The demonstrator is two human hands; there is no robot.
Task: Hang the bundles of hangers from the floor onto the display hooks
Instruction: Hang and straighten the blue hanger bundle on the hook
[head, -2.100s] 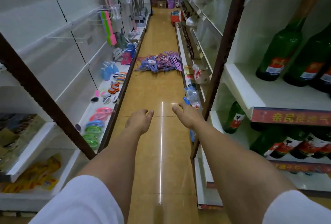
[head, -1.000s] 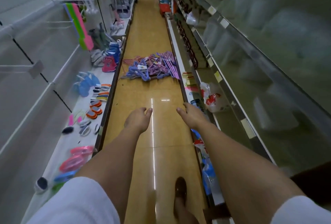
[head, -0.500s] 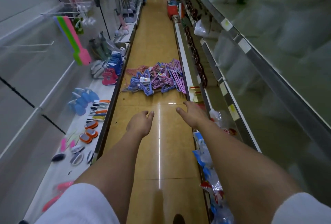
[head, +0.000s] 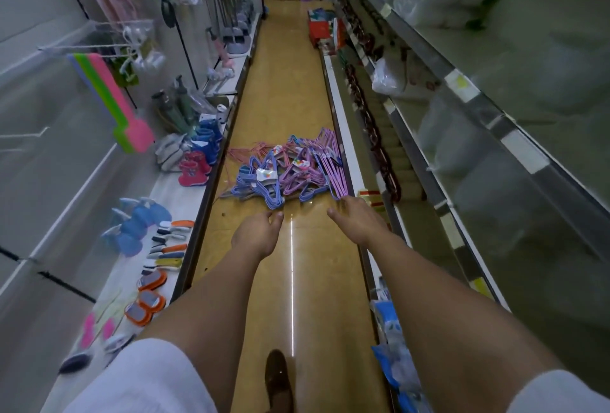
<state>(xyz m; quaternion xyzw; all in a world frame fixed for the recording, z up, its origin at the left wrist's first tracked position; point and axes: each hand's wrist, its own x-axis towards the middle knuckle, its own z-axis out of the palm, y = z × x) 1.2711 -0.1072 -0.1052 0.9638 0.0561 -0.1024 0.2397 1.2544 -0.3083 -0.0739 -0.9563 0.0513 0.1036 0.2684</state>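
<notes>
The bundles of hangers [head: 287, 175], blue, purple and pink with paper tags, lie heaped on the tan floor [head: 290, 89] of the aisle, against the foot of the shelving on your right. Your left hand [head: 255, 237] hangs over the floor short of the pile, its grip loose, fingers slack and holding nothing; your right hand [head: 358, 219] reaches to the near right corner of the heap, grip also loose, fingertips just at the purple hangers. Bare display hooks [head: 95, 47] jut from the left wall panel above the small boots [head: 194, 165].
</notes>
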